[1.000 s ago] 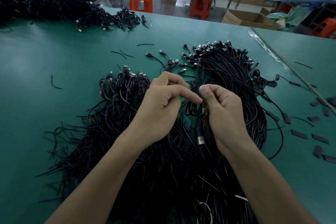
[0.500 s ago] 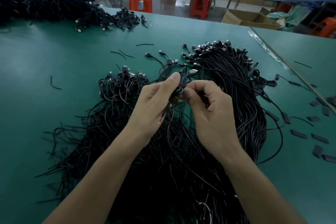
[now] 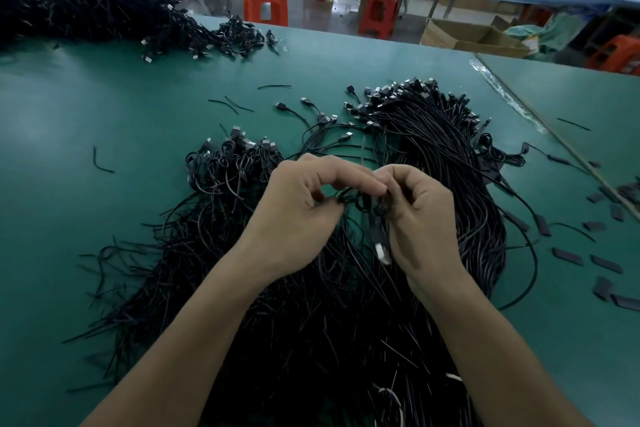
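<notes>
Hands: left hand (image 3: 298,215), right hand (image 3: 420,218) pinch coiled cable (image 3: 360,199).

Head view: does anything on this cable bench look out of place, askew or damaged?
Nothing looks damaged. Only loose bits stand out: short black offcuts lie apart from the cable piles on the green table, and flat black pieces are strewn at its right. The left hand and right hand pinch one looped cable.

light: dim, even, from overhead
shadows: soft, faint
glare: pale sheen on surface (image 3: 79,104), far left
blur: cable (image 3: 380,248) plug end smeared w/ motion; bkgd soft
edges: wide-angle bend, corners stretched
</notes>
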Motion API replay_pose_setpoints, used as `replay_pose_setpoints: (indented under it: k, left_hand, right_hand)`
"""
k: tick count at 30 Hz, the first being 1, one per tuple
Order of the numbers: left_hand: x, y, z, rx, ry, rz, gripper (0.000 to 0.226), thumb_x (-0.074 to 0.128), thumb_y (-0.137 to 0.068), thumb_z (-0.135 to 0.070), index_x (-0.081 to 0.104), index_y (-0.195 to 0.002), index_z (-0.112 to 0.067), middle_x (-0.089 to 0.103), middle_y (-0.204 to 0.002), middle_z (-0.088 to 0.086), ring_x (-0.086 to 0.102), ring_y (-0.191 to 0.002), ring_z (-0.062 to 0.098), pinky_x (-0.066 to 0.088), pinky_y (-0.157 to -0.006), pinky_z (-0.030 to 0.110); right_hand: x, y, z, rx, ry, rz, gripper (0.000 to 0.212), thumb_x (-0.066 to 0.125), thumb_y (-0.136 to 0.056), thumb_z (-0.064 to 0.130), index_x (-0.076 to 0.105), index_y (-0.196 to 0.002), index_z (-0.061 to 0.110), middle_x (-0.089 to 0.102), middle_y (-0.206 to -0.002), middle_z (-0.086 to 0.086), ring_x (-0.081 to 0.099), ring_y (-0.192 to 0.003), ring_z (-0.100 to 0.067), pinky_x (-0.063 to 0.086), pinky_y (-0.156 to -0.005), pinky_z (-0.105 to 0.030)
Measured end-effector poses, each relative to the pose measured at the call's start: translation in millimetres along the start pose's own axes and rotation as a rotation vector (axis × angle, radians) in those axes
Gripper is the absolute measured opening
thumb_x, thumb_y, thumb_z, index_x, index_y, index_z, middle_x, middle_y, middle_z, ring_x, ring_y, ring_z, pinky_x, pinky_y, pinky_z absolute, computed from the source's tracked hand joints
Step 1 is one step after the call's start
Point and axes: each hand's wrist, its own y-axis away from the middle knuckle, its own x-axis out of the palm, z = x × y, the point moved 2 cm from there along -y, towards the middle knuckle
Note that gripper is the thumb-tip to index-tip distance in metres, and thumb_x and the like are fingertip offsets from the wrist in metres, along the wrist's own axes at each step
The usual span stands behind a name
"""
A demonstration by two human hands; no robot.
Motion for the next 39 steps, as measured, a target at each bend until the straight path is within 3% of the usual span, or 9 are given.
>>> replay_pose_setpoints:
  k: [5,10,13,17,22,27,31,34,39]
  left_hand:
    - [8,4,3,-0.186,0.074,0.084,0.031,0.045,-0.087,-0.026,0.076,-0.087,-0.031,0.068,-0.073,-0.004,0.061,-0.075,0.014,0.046,-0.071,0.030]
    - [14,4,10,-0.297,0.087,0.189,0.065,0.028,-0.092,-0.070,0.075,-0.089,-0.025,0.063,-0.083,0.028,0.062,-0.074,0.034,0.051,-0.077,0.053]
    - [15,4,11,-0.363,0.282,0.153,0.058,0.029,-0.095,-0.060,0.074,-0.089,-0.023,0.070,-0.082,-0.003,0.063,-0.079,0.011,0.046,-0.073,0.032]
    - [18,6,6,-0.320,0.503,0.139,0.047,0.039,-0.088,-0.049,0.074,-0.091,-0.018,0.072,-0.102,0.013,0.062,-0.093,0.014,0.049,-0.073,0.029]
    - [15,9,11,-0.368,0.884,0.141,0.073,0.010,-0.097,-0.011,0.081,-0.086,-0.024,0.075,-0.097,-0.005,0.065,-0.093,0.008,0.051,-0.077,0.034]
    - [11,4,12,-0.400,1.201,0.261,0.055,0.027,-0.084,-0.036,0.075,-0.096,-0.012,0.063,-0.109,0.009,0.056,-0.097,0.019,0.045,-0.081,0.040]
    - [9,2,16,-0.506,0.975,0.187,0.050,0.053,-0.085,-0.061,0.081,-0.090,-0.019,0.068,-0.092,0.001,0.059,-0.085,0.015,0.049,-0.071,0.033]
    - [9,2,15,-0.411,0.777,0.157,0.020,0.073,-0.084,-0.031,0.079,-0.099,-0.021,0.068,-0.085,-0.004,0.058,-0.076,0.009,0.050,-0.065,0.023]
    - [2,1,20,-0.327,0.611,0.067,0.029,0.076,-0.080,-0.021,0.075,-0.109,-0.016,0.071,-0.092,0.001,0.057,-0.081,0.011,0.051,-0.076,0.021]
  right_hand:
    - [-7,-3,7,-0.083,0.059,-0.103,0.015,0.060,-0.098,0.019,0.065,-0.084,0.021,0.062,-0.073,0.018,0.052,-0.067,0.001,0.044,-0.063,-0.016]
    - [3,9,21,-0.319,0.140,-0.065,0.008,0.060,-0.095,0.015,0.063,-0.090,0.020,0.060,-0.090,0.003,0.059,-0.080,-0.002,0.046,-0.068,-0.010]
    - [7,12,22,-0.311,0.122,-0.049,0.011,0.061,-0.095,0.013,0.063,-0.090,0.022,0.059,-0.091,0.005,0.060,-0.082,-0.006,0.051,-0.070,-0.016]
    - [9,14,26,-0.349,0.198,-0.083,0.011,0.061,-0.093,0.019,0.060,-0.089,0.029,0.054,-0.092,0.015,0.056,-0.087,-0.001,0.046,-0.073,-0.013]
    - [7,17,32,-0.488,0.341,-0.113,0.006,0.060,-0.094,0.026,0.064,-0.091,0.023,0.047,-0.093,0.020,0.051,-0.092,-0.016,0.049,-0.079,-0.049]
    - [2,14,36,-0.639,0.415,-0.114,0.018,0.060,-0.095,0.022,0.069,-0.089,0.007,0.051,-0.092,0.004,0.048,-0.094,-0.018,0.046,-0.081,-0.037]
    - [1,14,32,-0.690,0.441,-0.073,0.022,0.059,-0.096,0.021,0.070,-0.089,0.003,0.054,-0.090,-0.001,0.050,-0.098,-0.020,0.045,-0.084,-0.034]
    - [-1,14,27,-0.686,0.513,-0.123,0.025,0.058,-0.096,0.025,0.071,-0.091,0.005,0.051,-0.091,0.005,0.044,-0.097,-0.014,0.043,-0.082,-0.036]
    - [-2,13,17,-0.501,0.459,-0.139,0.015,0.057,-0.094,0.031,0.066,-0.088,0.020,0.049,-0.086,0.011,0.041,-0.090,-0.010,0.037,-0.080,-0.031]
